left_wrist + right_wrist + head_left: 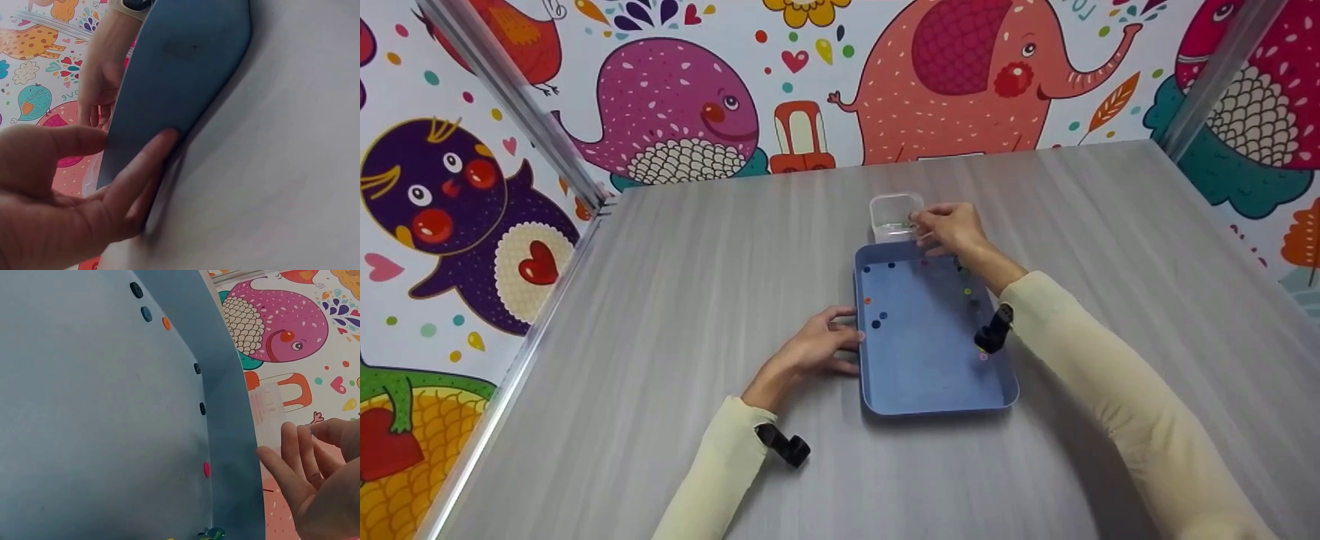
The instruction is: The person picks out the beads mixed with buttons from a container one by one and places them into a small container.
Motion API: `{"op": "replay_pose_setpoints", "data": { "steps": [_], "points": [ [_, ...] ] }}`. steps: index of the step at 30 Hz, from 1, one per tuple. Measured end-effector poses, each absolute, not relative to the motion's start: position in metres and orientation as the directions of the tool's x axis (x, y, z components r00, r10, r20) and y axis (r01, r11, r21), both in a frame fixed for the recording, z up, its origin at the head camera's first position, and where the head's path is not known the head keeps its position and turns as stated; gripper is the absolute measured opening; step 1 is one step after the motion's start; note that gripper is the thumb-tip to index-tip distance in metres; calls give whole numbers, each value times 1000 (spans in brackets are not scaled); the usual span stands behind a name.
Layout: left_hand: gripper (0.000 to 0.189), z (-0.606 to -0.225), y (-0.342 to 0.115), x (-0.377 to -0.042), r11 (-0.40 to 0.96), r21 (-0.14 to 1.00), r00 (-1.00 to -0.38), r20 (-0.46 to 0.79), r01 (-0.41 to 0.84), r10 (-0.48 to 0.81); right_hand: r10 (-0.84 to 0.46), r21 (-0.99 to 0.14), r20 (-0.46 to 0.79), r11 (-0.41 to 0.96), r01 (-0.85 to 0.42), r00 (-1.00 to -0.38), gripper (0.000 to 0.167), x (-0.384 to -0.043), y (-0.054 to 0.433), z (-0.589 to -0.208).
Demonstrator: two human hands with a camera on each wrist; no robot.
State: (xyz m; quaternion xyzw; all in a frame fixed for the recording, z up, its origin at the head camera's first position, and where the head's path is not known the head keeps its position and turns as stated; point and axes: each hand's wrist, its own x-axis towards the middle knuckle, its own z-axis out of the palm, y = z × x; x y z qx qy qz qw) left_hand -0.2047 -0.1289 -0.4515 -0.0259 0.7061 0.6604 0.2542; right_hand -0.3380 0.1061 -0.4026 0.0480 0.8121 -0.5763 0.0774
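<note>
A blue rectangular tray (934, 375) lies on the table with several small buttons scattered in it, such as an orange button (166, 323) and a pink button (206, 469). My left hand (826, 343) holds the tray's left wall, thumb over the rim and fingers against the outside (152, 73). Beyond the tray's far end stands a small clear plastic container (885, 234). At its right rim, my right hand (956, 229) pinches a small bluish button (311, 431) between thumb and forefinger. The button is mostly hidden by the fingertips.
The grey wood-grain table (720, 285) extends around the tray. A wall printed with cartoon animals (682, 105) closes off the back, and metal posts (532, 127) rise at its corners. A black wrist camera (994, 330) overlaps the tray's right side in the head view.
</note>
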Motion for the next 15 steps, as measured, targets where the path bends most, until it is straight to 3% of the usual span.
{"op": "replay_pose_setpoints", "data": {
  "steps": [8,15],
  "points": [
    [61,-451,-128,-205,126,913,-864,-407,-388,295,-34,-958,-188,226,176,-982,34,-343,105,-406],
    [61,-451,-128,-205,119,914,-866,-406,-389,290,-19,-960,-179,221,170,-984,33,-344,105,-410]
  ]
}}
